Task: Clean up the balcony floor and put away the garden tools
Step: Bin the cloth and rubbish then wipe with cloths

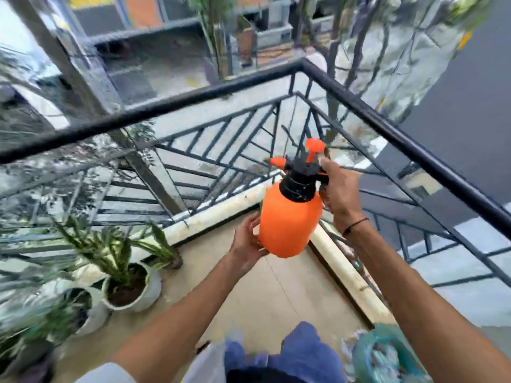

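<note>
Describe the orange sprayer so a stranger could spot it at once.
Look to the corner of the black balcony railing. In front of it, both hands hold up a pump sprayer. It is the only bright orange thing, with a black screw top, unlike the white plant pots lower left.

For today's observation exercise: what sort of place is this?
Probably an upstairs balcony: a black metal railing meets at a corner, white pots of green plants stand on the tiled floor, with the street below.
</note>
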